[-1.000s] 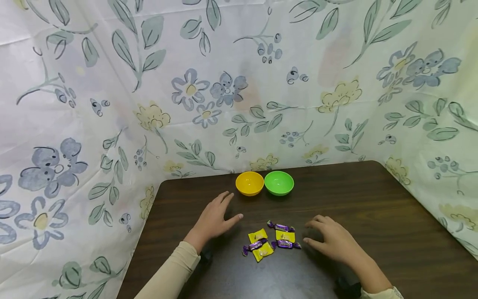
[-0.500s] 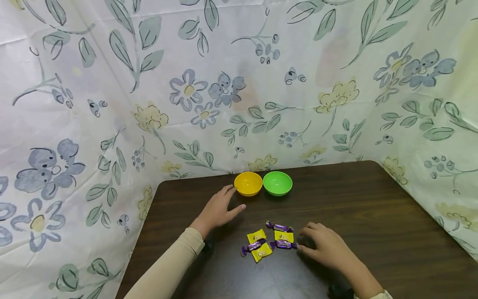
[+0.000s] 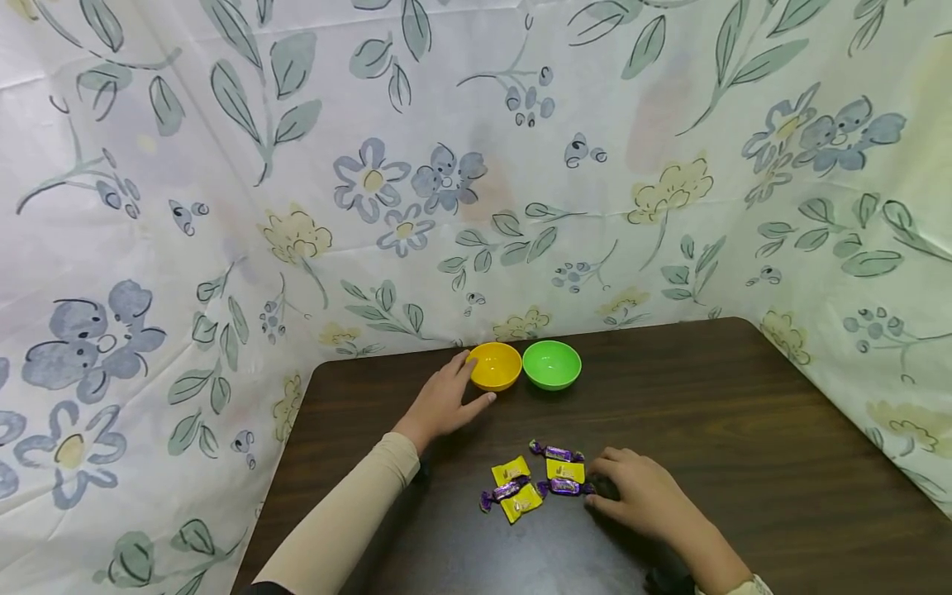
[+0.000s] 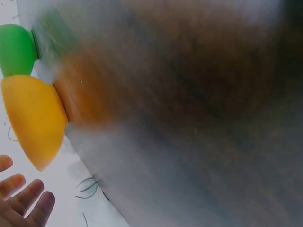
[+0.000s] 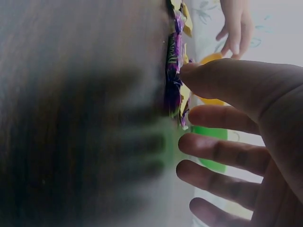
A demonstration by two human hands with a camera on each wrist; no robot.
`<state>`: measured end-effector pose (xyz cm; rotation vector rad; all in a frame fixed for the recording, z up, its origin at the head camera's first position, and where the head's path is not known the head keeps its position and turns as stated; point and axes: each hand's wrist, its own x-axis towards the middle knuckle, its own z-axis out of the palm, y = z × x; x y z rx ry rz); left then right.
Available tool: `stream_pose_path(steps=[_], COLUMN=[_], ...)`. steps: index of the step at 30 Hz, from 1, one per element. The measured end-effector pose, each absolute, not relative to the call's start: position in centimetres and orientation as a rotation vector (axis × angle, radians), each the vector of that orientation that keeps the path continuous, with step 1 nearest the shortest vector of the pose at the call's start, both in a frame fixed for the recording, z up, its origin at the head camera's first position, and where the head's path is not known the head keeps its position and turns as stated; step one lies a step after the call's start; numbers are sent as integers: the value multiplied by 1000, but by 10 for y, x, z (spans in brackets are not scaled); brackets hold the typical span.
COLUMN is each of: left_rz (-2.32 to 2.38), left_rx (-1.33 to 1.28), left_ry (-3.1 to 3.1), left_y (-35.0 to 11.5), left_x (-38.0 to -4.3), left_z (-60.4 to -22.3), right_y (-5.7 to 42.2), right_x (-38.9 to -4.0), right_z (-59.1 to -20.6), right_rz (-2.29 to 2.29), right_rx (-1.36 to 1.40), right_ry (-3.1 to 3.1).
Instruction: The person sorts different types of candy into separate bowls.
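My left hand (image 3: 444,400) reaches to the left side of a yellow bowl (image 3: 500,372), fingers spread and the fingertips right at its rim. In the left wrist view those fingers (image 4: 31,196) are straight, with a gap to the bowl. A green bowl (image 3: 553,372) stands against the yellow one. My right hand (image 3: 643,493) is low over the table beside a purple-wrapped candy (image 3: 565,487), its fingers loosely bent and apart. In the right wrist view the thumb overlaps the candy's purple wrapper (image 5: 173,52). Nothing is between the fingers of either hand.
Two yellow candy packets (image 3: 522,502) and a purple twist-wrapped candy (image 3: 509,489) lie in a left cluster. Another yellow packet (image 3: 565,471) and purple candy (image 3: 558,453) lie to the right. The dark wooden table (image 3: 714,397) ends at a floral cloth (image 3: 416,207) behind.
My left hand has moved forward and right, up to the yellow bowl's rim. My right hand has moved left, closer to the candies. The bowls and candies stay in place.
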<state>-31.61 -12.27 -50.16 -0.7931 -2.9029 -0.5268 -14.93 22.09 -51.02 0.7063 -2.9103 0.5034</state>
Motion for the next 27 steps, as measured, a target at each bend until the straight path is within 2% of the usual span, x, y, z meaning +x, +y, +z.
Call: stream_pose_path(steps=[11,27], left_rz=[-432,-294], left_rx=[-788,-797], left_ry=[-2920,-2942], left_y=[-125,-115], left_x=[-337,-347], left_z=[-511,-516], right_y=[214,207], right_x=[-147,-149], right_z=[-512,-512], right_rz=[493,454], right_rx=[700,703], right_ry=[-2944,-2944])
